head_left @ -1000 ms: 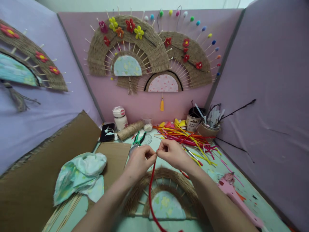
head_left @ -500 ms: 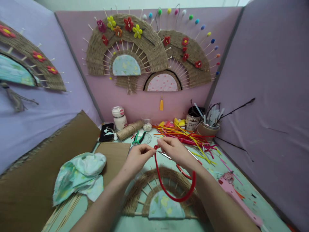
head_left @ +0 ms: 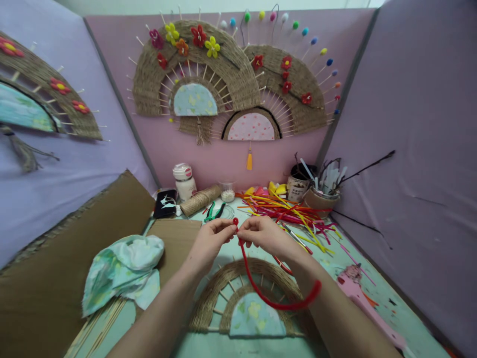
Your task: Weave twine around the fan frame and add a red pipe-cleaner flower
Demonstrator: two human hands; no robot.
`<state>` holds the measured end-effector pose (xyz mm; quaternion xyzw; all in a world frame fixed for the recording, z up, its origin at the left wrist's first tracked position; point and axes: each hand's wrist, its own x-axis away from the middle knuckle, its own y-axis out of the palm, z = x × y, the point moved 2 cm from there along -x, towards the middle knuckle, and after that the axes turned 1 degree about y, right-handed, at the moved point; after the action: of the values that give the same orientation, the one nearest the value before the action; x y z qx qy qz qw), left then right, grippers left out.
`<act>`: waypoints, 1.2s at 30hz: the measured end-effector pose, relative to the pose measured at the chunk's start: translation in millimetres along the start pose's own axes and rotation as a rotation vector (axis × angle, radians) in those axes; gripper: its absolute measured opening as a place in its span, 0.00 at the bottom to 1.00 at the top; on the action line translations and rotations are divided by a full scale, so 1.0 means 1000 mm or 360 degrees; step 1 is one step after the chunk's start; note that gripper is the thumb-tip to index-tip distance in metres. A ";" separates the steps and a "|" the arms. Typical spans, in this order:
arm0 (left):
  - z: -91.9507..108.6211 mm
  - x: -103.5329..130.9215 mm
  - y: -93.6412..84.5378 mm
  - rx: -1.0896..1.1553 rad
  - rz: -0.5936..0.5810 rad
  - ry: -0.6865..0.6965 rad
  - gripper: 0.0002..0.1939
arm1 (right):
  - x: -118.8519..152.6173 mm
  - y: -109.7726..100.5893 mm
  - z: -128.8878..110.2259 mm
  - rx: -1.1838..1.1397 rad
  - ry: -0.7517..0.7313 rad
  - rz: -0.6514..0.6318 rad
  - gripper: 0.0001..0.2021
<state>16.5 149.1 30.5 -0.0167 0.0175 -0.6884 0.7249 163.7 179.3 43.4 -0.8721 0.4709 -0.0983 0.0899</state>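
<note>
A red pipe cleaner (head_left: 257,291) has a small loop at its top end, and the rest hangs in a long curve toward my right forearm. My left hand (head_left: 215,237) pinches it just below the loop. Close beside, my right hand (head_left: 261,233) grips the stem with thumb and fingers. Under my hands lies a woven twine fan (head_left: 208,293) with a green floral cloth half-circle (head_left: 257,315) at its centre. Red-handled scissors (head_left: 283,265) are partly hidden behind my right hand.
Colourful pipe cleaners (head_left: 283,206) lie in a heap at the back. Green-handled pliers (head_left: 213,212), a twine roll (head_left: 200,200) and a white bottle (head_left: 184,181) stand behind my hands. Crumpled cloth (head_left: 122,271) and cardboard (head_left: 74,233) are left; a pink glue gun (head_left: 365,303) is right.
My right hand has moved slightly left and down, from the loop to the stem below it. The loop now stands higher, and the hanging end has swung right.
</note>
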 end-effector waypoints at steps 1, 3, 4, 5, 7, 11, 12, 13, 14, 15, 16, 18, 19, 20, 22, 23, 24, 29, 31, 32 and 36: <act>-0.001 0.000 0.000 0.0026 0.0010 -0.0009 0.16 | -0.001 -0.001 0.001 -0.0004 -0.0021 0.0024 0.08; -0.001 0.000 0.000 0.0054 0.0009 -0.0027 0.18 | -0.002 -0.002 0.002 0.0013 -0.0074 0.0054 0.07; -0.002 0.000 0.000 0.0055 0.0002 -0.0034 0.18 | -0.003 -0.002 0.003 0.0012 -0.0087 0.0067 0.06; -0.002 0.000 0.000 0.0051 -0.0002 -0.0041 0.17 | -0.003 -0.002 0.004 0.0002 -0.0089 0.0081 0.06; -0.001 0.000 0.000 0.0040 -0.0006 -0.0055 0.17 | -0.004 -0.001 0.005 -0.0027 -0.0075 0.0083 0.06; 0.001 0.001 0.001 0.0017 -0.0015 -0.0086 0.16 | -0.004 0.000 0.005 0.0060 -0.0117 0.0031 0.09; 0.001 0.001 0.001 0.0003 -0.0009 -0.0087 0.16 | -0.004 0.000 0.005 0.0112 -0.0129 0.0029 0.09; 0.001 0.001 0.002 -0.0014 -0.0002 -0.0080 0.16 | -0.004 0.000 0.005 0.0156 -0.0137 0.0033 0.10; 0.001 0.001 0.001 -0.0032 0.0001 -0.0063 0.15 | -0.004 0.000 0.005 0.0191 -0.0140 0.0041 0.10; 0.001 0.000 0.001 -0.0048 -0.0002 -0.0038 0.15 | -0.004 0.000 0.005 0.0211 -0.0138 0.0052 0.10; 0.001 0.000 0.001 -0.0067 -0.0011 -0.0008 0.14 | -0.004 0.000 0.005 0.0222 -0.0129 0.0066 0.09; 0.001 -0.001 -0.001 -0.0133 -0.0027 0.0053 0.12 | -0.004 -0.001 0.005 0.0249 -0.0118 0.0110 0.08; 0.002 -0.002 -0.002 -0.0188 -0.0029 0.0084 0.11 | -0.004 0.000 0.005 0.0275 -0.0126 0.0131 0.08; 0.003 -0.002 -0.002 -0.0257 -0.0028 0.0117 0.11 | -0.004 0.000 0.005 0.0309 -0.0150 0.0152 0.07; 0.006 -0.001 -0.004 -0.0410 -0.0025 0.0176 0.09 | -0.003 0.000 0.003 0.0391 -0.0222 0.0191 0.07; 0.008 -0.001 -0.004 -0.0482 -0.0029 0.0200 0.09 | -0.003 0.000 0.002 0.0434 -0.0253 0.0211 0.07; 0.009 0.000 -0.004 -0.0546 -0.0041 0.0217 0.09 | -0.002 0.001 0.002 0.0479 -0.0273 0.0231 0.07; 0.012 0.001 -0.007 -0.0761 -0.0155 0.0194 0.10 | -0.001 0.002 -0.001 0.0662 -0.0353 0.0298 0.06; 0.012 0.000 -0.009 -0.0763 -0.0214 0.0178 0.11 | 0.000 0.003 -0.002 0.0688 -0.0401 0.0295 0.06; 0.011 0.000 -0.010 -0.0734 -0.0234 0.0177 0.11 | 0.001 0.004 -0.003 0.0690 -0.0422 0.0293 0.06; 0.011 -0.001 -0.014 -0.0457 -0.0156 0.0141 0.11 | 0.002 0.005 -0.004 0.0622 -0.0427 0.0277 0.08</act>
<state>3.2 149.3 42.0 -0.0907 0.1469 -0.7136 0.6790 159.8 174.4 46.4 -0.7996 0.5000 -0.0626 0.3267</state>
